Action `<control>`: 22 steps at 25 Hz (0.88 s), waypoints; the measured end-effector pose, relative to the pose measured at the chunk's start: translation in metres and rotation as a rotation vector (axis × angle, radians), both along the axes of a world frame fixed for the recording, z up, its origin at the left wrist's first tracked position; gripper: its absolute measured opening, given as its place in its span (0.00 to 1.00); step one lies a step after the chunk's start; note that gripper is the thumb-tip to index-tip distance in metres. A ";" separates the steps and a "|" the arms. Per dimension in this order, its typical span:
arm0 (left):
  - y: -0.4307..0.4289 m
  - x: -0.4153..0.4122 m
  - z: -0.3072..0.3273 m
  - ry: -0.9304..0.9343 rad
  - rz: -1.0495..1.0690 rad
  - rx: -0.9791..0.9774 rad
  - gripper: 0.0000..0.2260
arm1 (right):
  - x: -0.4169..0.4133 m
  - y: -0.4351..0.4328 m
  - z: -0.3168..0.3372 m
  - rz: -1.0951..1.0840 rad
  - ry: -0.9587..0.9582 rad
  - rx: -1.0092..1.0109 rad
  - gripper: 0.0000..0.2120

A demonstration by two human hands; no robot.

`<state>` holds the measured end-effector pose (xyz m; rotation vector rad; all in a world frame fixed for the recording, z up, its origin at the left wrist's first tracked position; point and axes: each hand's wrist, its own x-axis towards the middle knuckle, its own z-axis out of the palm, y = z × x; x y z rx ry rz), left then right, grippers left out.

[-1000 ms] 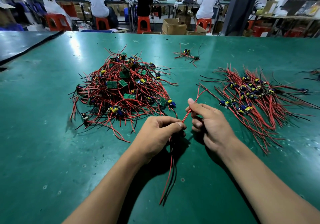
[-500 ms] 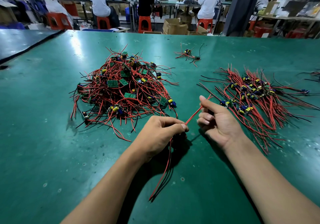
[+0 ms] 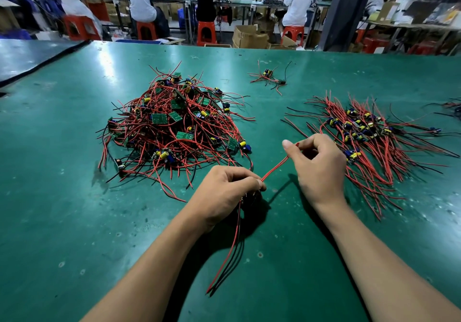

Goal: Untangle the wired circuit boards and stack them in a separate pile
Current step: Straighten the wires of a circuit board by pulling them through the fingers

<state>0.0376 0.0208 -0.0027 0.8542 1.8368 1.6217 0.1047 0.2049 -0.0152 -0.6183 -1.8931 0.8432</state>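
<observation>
A tangled heap of small green circuit boards with red and black wires [image 3: 174, 132] lies on the green table at centre left. At the right, a sorted pile of wired boards [image 3: 366, 142] is fanned out. My left hand [image 3: 224, 197] grips one wired board, which my fingers hide; its red and black leads [image 3: 229, 254] trail toward me. From that hand a pair of red wires [image 3: 274, 169] stretches up to my right hand [image 3: 316, 167], whose curled fingers pinch their far end.
One stray wired board [image 3: 269, 77] lies at the back middle of the green table [image 3: 74, 222]. More wires [image 3: 452, 106] show at the far right edge. Beyond the table's far edge, people sit on red stools [image 3: 207, 32] among cardboard boxes.
My right hand slid along the red wires up and to the right, pulling them straight, and its fingers curled round their end. My left hand stayed put, holding the board.
</observation>
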 end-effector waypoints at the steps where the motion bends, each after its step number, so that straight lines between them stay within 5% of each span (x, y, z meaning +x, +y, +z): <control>1: 0.000 0.000 0.000 0.006 0.003 -0.002 0.06 | 0.000 0.000 0.000 -0.006 -0.009 0.101 0.13; 5: 0.000 -0.001 -0.002 -0.018 -0.005 0.008 0.06 | -0.001 -0.004 -0.002 -0.014 -0.097 0.132 0.13; 8: 0.000 -0.001 -0.002 -0.059 0.015 0.034 0.05 | -0.001 -0.004 0.003 0.061 -0.111 -0.202 0.13; 12: 0.003 0.000 -0.003 -0.117 0.105 0.088 0.06 | 0.000 -0.026 0.006 0.505 -0.066 -0.658 0.13; 15: 0.004 0.001 -0.001 -0.195 0.111 0.150 0.08 | 0.000 -0.045 0.003 0.745 -0.210 -0.609 0.12; 22: 0.003 -0.001 0.001 -0.122 0.051 0.045 0.05 | 0.000 -0.028 0.003 0.477 -0.175 -0.560 0.12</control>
